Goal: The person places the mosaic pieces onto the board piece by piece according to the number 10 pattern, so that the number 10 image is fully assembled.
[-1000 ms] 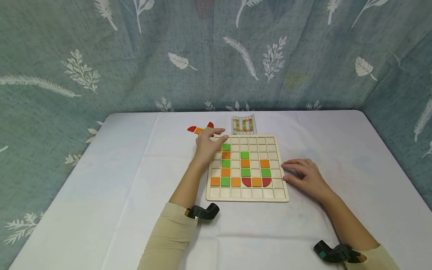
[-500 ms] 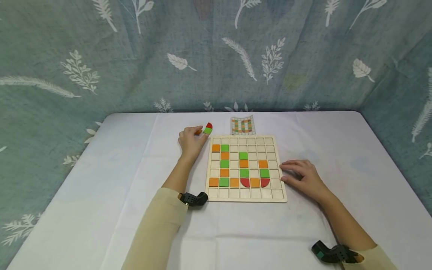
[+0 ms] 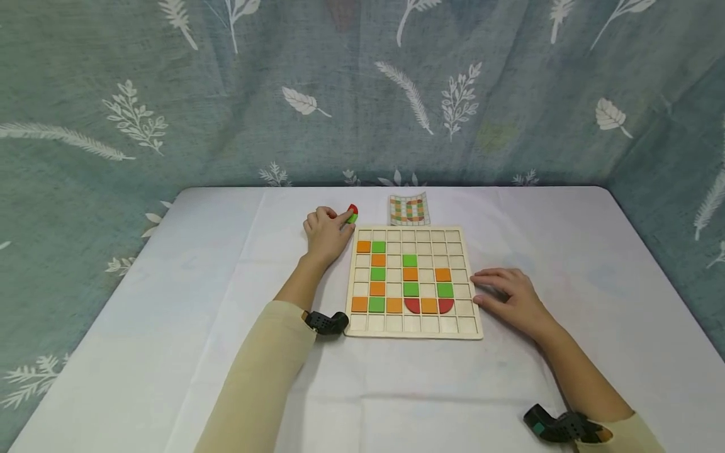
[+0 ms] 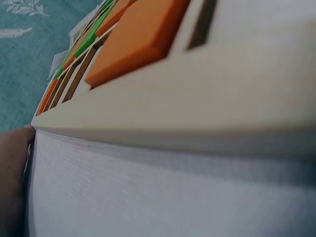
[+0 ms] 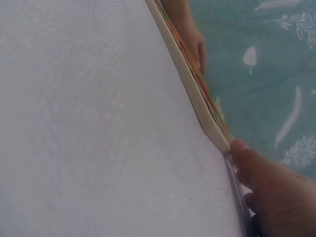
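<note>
A square wooden grid board [image 3: 419, 330] lies on the table with orange, green and red tiles set in several of its cells. My left hand [image 3: 327, 238] is at the table just off the board's back left corner, its fingers bent. Its thumb touches a green tile [image 3: 353, 219] beside a red rounded tile [image 3: 354, 208]. Whether the fingertips hold a tile is hidden by the hand. My right hand [image 3: 512, 299] rests at the board's right edge with relaxed fingers. In the right wrist view, its thumb [image 5: 242, 148] touches the board's edge.
A small printed card [image 3: 409, 209] with a coloured grid pattern lies behind the board. The table has a white cloth [image 3: 170, 352]. A patterned blue-green curtain [image 3: 362, 94] hangs behind the far edge.
My left hand has moved left and back, from over the board's corner to the loose tiles behind it. The orange and red tiles at the left are now out of sight. The right hand stays put.
</note>
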{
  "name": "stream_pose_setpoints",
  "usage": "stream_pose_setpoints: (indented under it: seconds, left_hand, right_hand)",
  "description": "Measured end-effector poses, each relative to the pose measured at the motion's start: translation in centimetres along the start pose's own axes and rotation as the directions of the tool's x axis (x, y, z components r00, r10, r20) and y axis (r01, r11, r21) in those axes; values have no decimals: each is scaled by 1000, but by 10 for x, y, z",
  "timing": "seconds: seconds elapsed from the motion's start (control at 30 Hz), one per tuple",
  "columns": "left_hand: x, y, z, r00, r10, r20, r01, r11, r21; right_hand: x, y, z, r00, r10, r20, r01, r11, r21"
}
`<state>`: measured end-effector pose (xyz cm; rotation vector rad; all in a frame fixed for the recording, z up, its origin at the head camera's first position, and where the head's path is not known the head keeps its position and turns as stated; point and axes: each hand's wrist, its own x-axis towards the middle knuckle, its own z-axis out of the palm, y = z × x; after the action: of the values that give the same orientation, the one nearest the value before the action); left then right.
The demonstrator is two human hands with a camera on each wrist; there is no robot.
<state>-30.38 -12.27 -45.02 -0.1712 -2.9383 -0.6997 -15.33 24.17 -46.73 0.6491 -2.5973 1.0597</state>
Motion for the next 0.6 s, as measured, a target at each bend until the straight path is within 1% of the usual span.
stream_pose_setpoints:
  seconds: [0.17, 0.33, 0.43, 0.6]
  left_hand:
    - [-3, 2, 1, 1000, 29, -8, -28, 999, 42]
    - [-6, 4, 0, 998, 53, -30, -52, 998, 33]
    - [-7, 4, 0, 998, 42, -47, -41, 999, 18]
    - [-8, 1, 1, 997, -6, -81, 5, 1000, -9]
  right_hand:
    - [0, 0, -1, 1000, 0, 5, 0, 1000, 1]
    - [0, 0, -2, 1000, 9, -1, -9, 1000, -8]
    - [0, -1, -2, 1000, 17, 2, -17, 1000, -6]
    - [0, -2, -3, 1000, 21, 10, -21, 1000, 0]
